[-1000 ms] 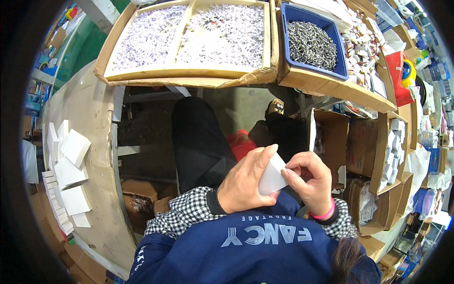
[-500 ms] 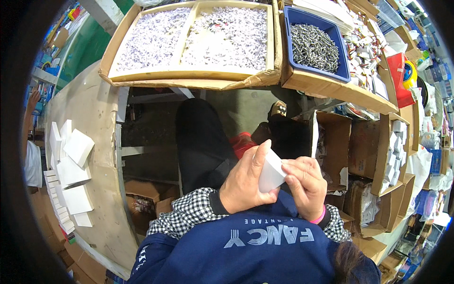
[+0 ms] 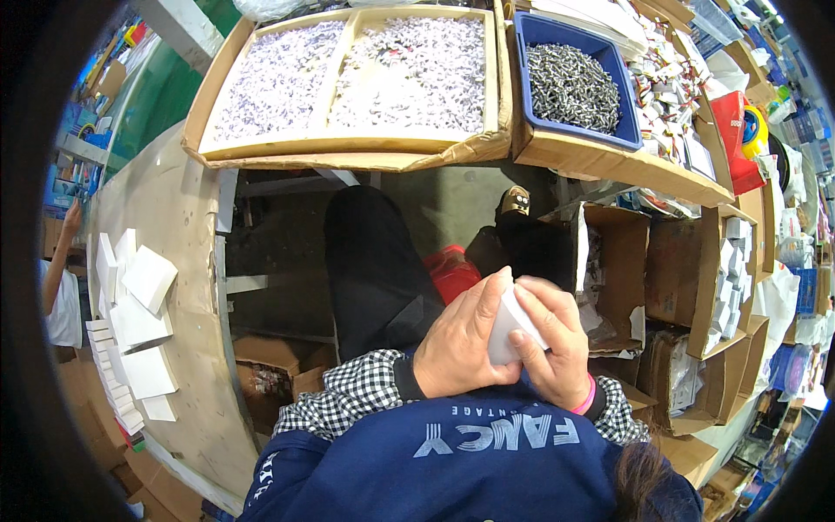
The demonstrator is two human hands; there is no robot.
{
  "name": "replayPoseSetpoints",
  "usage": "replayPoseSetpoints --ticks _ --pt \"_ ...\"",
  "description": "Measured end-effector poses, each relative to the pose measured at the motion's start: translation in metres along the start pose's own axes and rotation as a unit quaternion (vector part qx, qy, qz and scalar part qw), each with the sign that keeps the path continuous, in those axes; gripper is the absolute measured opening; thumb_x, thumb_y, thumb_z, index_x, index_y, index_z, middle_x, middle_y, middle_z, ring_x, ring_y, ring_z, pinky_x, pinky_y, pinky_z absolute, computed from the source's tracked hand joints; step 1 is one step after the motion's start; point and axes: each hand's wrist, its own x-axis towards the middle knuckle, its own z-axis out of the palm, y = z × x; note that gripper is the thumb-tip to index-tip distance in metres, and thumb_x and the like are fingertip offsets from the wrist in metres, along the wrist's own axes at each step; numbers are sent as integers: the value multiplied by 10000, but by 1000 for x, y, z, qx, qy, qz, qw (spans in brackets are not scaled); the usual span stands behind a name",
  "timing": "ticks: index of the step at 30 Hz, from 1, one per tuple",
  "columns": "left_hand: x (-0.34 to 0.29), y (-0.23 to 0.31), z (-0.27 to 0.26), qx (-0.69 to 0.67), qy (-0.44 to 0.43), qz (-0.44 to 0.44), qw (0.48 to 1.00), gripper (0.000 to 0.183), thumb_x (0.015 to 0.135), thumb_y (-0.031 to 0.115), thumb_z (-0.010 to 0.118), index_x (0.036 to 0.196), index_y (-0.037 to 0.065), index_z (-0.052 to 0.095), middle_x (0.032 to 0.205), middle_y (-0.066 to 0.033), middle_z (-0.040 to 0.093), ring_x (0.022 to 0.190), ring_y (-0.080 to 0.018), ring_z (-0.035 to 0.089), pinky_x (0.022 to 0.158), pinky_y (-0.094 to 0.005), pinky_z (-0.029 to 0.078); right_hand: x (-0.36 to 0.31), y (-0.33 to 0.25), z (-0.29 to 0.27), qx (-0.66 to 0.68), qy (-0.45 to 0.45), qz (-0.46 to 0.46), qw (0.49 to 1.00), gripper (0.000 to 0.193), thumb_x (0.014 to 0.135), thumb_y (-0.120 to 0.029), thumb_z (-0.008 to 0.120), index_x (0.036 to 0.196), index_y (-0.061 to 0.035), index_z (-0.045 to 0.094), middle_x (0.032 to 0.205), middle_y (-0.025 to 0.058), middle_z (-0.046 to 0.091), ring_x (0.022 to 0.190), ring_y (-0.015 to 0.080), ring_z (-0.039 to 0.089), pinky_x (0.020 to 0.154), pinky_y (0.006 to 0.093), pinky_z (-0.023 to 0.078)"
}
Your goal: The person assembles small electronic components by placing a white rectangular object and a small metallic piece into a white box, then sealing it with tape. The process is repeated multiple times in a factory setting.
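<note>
Both my hands are closed around a small white box (image 3: 509, 335) held above my lap. My left hand (image 3: 461, 339) wraps its left side, with the fingers along the top. My right hand (image 3: 554, 339) grips the right side, thumb pressed on the near face and fingers over the far edge. Much of the box is hidden behind my fingers. Beyond my hands lies a wooden tray (image 3: 339, 146) in two compartments, filled with small white pieces. Right of it, a blue bin (image 3: 633, 130) holds many small metal pieces.
White boxes (image 3: 143, 320) lie in a group on the wooden table (image 3: 196, 287) at left. Cardboard boxes (image 3: 622, 261) stand at right, one with white-grey blocks (image 3: 735, 278). Loose parts (image 3: 665, 78) fill a carton at far right. At far left another person's arm (image 3: 61, 261) shows.
My right hand has shifted up, its fingers now reaching over the box's far edge and its thumb on the near face. The box stands more upright between my hands.
</note>
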Motion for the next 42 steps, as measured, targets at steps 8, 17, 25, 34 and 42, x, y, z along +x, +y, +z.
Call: replayPoseSetpoints --ticks 8,17,25,34,42 --pt "-3 -4 3 -9 -21 -18 1000 1061 560 155 782 1420 -31 190 1315 -286 399 1141 -409 497 984 -423 422 5 1 -10 -142 -52 -62 987 421 747 -130 707 1147 -29 623 1202 121 611 933 247 629 814 347 474" --pt "4 -1 -2 17 41 -1 999 1036 545 164 792 1403 -21 241 1284 -254 433 1137 -401 499 962 -423 433 2 4 -1 18 38 -11 999 488 723 -59 734 1182 3 581 1244 208 560 1067 313 611 903 348 498" --pt "1 -5 -4 2 52 -42 998 1016 553 181 798 1403 20 265 1268 -238 445 1126 -382 501 955 -410 431 -2 9 -4 -26 21 -55 998 376 711 -61 759 1071 -4 663 1086 180 651 958 291 661 818 332 538" --pt "0 -10 -8 -440 41 -159 883 790 847 48 681 1461 97 187 1199 -124 558 1088 -174 544 941 -310 429 12 27 -20 137 -25 4 990 286 772 -1 698 1054 -18 661 1098 184 652 997 277 646 858 327 508" --pt "1 -9 -1 -479 83 -169 858 415 888 46 630 1280 11 500 1184 -100 587 1100 -157 543 983 -301 408 1 29 5 406 68 157 898 218 873 -29 627 1088 1 613 1124 142 617 1060 208 573 921 313 446"
